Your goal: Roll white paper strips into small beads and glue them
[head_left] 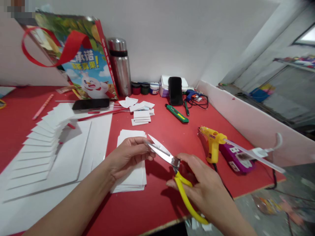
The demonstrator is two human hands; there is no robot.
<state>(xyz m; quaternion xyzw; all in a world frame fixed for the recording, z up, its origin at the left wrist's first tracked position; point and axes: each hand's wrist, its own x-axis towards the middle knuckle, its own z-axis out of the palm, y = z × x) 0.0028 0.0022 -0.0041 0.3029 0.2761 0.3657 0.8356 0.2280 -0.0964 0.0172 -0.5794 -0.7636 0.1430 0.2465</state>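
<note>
My right hand [201, 186] grips yellow-handled scissors [169, 164], the steel blades pointing up and left. My left hand [128, 154] is closed, its fingertips pinching at the blade tips; a thin white sliver [155, 140] sticks out there, and whether the fingers hold it I cannot make out. Under my left hand lies a stack of white foam-board rectangles [133, 178] on the red table [172, 137].
A white stepped foam-board model [41, 141] sits on large white sheets at the left. A yellow glue gun [213, 141] stands on a purple box at the right. Behind are cut white pieces [141, 114], a green utility knife [177, 114], two phones, a steel flask [120, 65], paint jars and a gift bag.
</note>
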